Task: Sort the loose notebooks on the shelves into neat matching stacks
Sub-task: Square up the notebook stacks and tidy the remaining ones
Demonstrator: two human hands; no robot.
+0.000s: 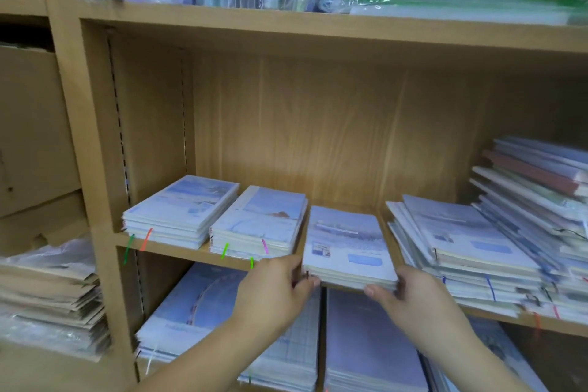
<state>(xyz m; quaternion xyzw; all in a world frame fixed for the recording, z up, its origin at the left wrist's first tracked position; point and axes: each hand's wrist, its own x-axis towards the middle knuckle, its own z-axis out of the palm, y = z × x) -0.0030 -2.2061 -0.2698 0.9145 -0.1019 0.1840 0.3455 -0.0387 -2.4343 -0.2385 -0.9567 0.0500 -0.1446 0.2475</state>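
Showing pale-blue cover, cream page edges: short notebook stack (pixel 346 242).

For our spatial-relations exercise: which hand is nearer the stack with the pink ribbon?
Left. The left hand sits just below-right of the pink-ribbon stack, gripping the middle stack's left corner; the right hand grips its right corner, farther away.

The left hand (pixel 273 286) and right hand (pixel 410 299) round middle notebook stack (pixel 346 242)

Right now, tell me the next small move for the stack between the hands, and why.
Probably slide the held stack back: the left hand and right hand grip its front corners, and its front overhangs the shelf edge, ahead of its left neighbour.
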